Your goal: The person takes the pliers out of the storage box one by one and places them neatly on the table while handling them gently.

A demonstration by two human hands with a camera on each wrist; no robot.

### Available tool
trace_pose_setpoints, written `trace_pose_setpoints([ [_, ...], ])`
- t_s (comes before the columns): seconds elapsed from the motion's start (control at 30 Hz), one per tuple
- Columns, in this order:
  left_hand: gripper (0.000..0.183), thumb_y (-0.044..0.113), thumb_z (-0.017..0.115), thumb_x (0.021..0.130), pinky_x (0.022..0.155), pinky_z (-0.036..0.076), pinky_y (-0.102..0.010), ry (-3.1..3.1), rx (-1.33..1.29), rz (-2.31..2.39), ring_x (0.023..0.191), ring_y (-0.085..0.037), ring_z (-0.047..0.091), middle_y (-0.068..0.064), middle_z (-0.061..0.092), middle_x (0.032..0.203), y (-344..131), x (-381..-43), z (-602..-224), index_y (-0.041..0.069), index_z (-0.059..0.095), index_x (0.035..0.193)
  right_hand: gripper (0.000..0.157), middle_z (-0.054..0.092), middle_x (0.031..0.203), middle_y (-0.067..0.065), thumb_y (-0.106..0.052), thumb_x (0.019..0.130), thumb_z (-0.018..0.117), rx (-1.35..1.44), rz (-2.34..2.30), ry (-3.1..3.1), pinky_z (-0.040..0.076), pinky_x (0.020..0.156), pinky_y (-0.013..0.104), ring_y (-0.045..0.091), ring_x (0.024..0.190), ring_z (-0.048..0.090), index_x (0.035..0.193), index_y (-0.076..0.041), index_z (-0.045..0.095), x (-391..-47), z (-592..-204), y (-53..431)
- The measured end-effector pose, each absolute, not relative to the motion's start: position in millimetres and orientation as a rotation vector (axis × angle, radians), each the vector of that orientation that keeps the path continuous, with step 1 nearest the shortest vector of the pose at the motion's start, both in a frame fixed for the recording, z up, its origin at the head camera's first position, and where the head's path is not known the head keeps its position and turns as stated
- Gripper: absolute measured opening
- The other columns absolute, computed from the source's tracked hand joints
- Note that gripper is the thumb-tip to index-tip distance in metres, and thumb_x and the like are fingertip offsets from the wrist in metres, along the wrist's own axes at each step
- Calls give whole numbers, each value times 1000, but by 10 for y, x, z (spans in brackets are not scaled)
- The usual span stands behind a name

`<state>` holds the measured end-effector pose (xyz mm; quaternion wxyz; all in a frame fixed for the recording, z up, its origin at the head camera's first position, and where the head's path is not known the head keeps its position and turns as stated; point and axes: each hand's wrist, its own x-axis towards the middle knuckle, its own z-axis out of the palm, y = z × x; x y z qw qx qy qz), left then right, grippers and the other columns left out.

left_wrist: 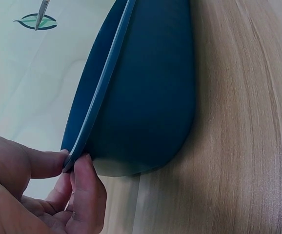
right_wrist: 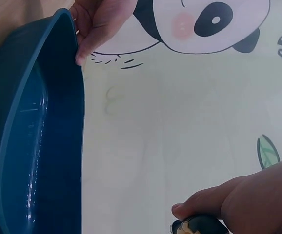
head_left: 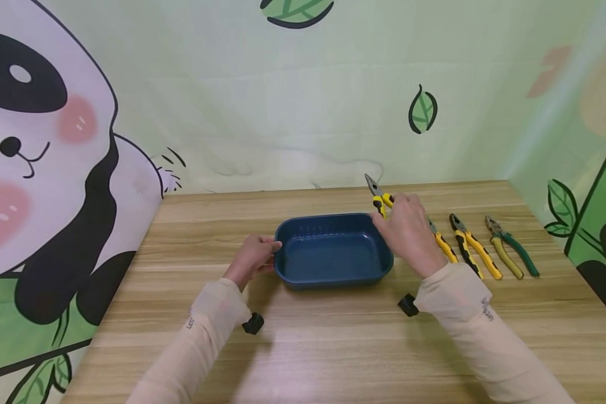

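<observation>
A dark blue rectangular plastic tub [head_left: 333,279] stands on the wooden table. My left hand [head_left: 255,258] pinches its left rim, thumb over the edge and fingers against the outer wall; the left wrist view shows this grip on the tub [left_wrist: 146,87] closely. My right hand [head_left: 409,233] holds long-nose pliers [head_left: 375,188] by their yellow and black handles, above the tub's back right corner. Their grey pointed nose aims up and away from me. In the right wrist view only a dark handle end of the pliers [right_wrist: 202,225] shows under the thumb.
To the right lie yellow-handled pliers [head_left: 444,244] partly behind my right hand, black-and-yellow pliers [head_left: 472,247], and worn pliers with one yellow and one green handle [head_left: 512,247]. A panda-print cloth [head_left: 283,112] hangs behind the table [head_left: 323,342].
</observation>
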<state>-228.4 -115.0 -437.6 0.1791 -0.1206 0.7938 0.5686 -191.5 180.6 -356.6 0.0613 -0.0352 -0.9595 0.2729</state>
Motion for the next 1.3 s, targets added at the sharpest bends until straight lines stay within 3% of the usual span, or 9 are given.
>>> trace_pose_setpoints([
  [0.33,27,12,59,106,75,58,-33,2237,-343,1602,80,-19,58,-11,58,99,-1151,-2287,-4378,-8,61,124,56,49,117,33,-28,100,64,-141,867,-2894,49,84,53,42,100,48,125,19,50,-1918,-3598,1944],
  [0.67,24,13,59,106,69,56,-28,2252,-353,1590,82,-20,59,-11,59,100,-1148,-2286,-4379,-6,62,121,54,48,116,33,-27,99,62,-192,839,-2898,49,75,48,40,94,50,124,19,50,-1921,-3629,2107],
  [0.93,26,14,59,106,69,55,-29,2252,-354,1584,83,-21,59,-12,60,104,-1151,-2296,-4386,-5,62,123,52,49,115,36,-27,99,62,-208,833,-2892,46,78,52,42,93,49,119,19,51,-1920,-3637,2224],
  [1.3,29,14,59,106,74,56,-32,2249,-364,1587,84,-22,59,-14,60,108,-1151,-2300,-4383,-6,61,127,55,47,113,35,-28,100,62,-235,818,-2893,47,79,53,42,93,48,124,21,50,-1915,-3670,2299],
])
